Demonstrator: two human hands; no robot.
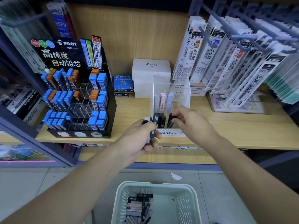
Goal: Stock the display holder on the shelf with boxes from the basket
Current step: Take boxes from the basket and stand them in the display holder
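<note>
The wooden shelf (234, 126) is seen above a pale basket (191, 206) on the floor, in which loose boxes (137, 209) are left. A clear display holder (186, 89) is set on the shelf. A few dark boxes (154, 122) are gripped in the curled left hand (140, 138) just before the holder. One black box (171, 120) is pinched by the right hand (191, 122) at the holder's front right slot.

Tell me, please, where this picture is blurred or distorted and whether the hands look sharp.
Head view: wide-angle distortion bows the shelf; the hanging refill packs at right smear; the left hand, right hand and display holder are reasonably sharp.
</note>
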